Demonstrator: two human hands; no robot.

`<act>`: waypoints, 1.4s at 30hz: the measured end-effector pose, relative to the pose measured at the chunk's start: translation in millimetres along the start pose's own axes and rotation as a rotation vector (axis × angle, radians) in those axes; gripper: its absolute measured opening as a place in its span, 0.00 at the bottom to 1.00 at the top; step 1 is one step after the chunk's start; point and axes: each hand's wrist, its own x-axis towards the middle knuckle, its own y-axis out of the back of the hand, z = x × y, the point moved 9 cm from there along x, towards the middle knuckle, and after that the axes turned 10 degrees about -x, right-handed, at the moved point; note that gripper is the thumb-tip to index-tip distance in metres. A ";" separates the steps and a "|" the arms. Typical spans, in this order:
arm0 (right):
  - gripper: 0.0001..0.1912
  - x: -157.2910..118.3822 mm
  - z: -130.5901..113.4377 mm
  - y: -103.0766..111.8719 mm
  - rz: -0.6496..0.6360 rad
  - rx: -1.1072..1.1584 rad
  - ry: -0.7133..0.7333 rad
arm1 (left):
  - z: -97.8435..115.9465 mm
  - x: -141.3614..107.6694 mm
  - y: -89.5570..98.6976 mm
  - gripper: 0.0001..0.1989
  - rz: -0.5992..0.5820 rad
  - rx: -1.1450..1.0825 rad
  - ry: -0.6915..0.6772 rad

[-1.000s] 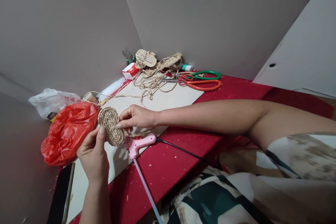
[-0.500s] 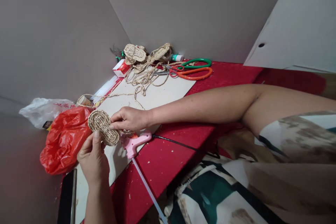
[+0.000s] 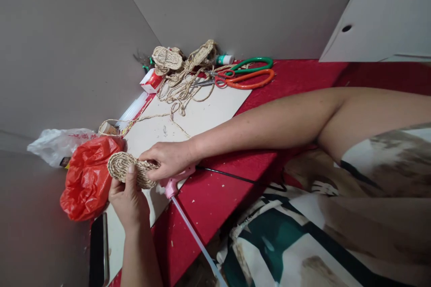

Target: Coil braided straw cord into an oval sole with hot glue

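Note:
Both hands grip a small coiled straw-rope sole, long and rounded, with its loops showing on the upper face. My left hand comes from below, thumb on the near edge and fingers tucked underneath. At the other end, my right hand pinches the sole between thumb and fingers. Just under the right hand lies a pink glue gun, partly hidden, with a long clear glue stick in its back. Loose straw cord trails across the white board.
Large scissors with orange handles, a green-handled pair, a straw slipper and a red-white box lie at the back. A red plastic bag and a phone sit left. Red cloth covers the table.
The sole has been tilted to lie flatter, its free end pointing left. My right hand covers more of its near end, and the left thumb rests further over it. The view has shifted slightly.

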 end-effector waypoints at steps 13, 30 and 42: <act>0.29 -10.3 -1.0 -7.0 -0.005 -0.412 -0.050 | 1.5 -0.2 13.0 0.16 0.130 0.042 -0.061; 0.12 -6.2 -15.1 12.4 0.164 -0.157 0.109 | 23.8 2.2 9.3 0.10 0.077 -0.001 -0.139; 0.11 -8.9 -15.9 8.5 0.049 -0.606 0.061 | 9.5 1.9 3.1 0.06 0.097 -0.121 0.082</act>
